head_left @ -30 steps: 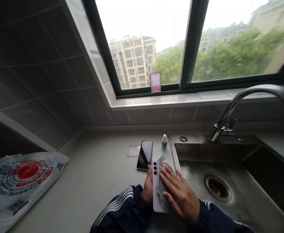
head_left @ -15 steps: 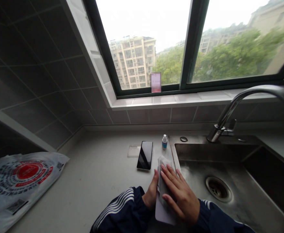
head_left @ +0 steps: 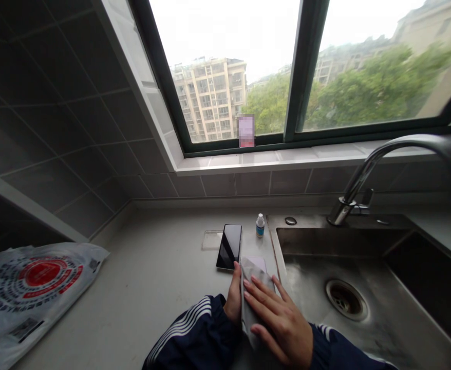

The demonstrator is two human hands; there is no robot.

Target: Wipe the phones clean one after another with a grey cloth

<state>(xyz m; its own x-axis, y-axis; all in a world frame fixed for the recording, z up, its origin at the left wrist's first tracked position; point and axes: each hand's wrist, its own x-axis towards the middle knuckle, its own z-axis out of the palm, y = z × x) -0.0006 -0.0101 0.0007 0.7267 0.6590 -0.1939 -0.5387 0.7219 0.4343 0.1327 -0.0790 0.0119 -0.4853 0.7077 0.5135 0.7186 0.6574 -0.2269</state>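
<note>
Right hand (head_left: 283, 318) lies flat, fingers spread, pressing a grey cloth (head_left: 250, 270) over the mostly hidden lilac phone (head_left: 260, 263); the left hand (head_left: 233, 299), thumb along its edge, seemingly clasps it against that pressure, other fingers unseen. Beyond, a dark-screened phone (head_left: 229, 246) and small bottle (head_left: 260, 226) rest within reach.

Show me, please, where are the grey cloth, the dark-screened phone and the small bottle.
Grey cloth (head_left: 254, 269), head view: its uncovered upper part.
Dark-screened phone (head_left: 229, 247), head view: the middle of its screen.
Small bottle (head_left: 260, 230), head view: its blue label.
</note>
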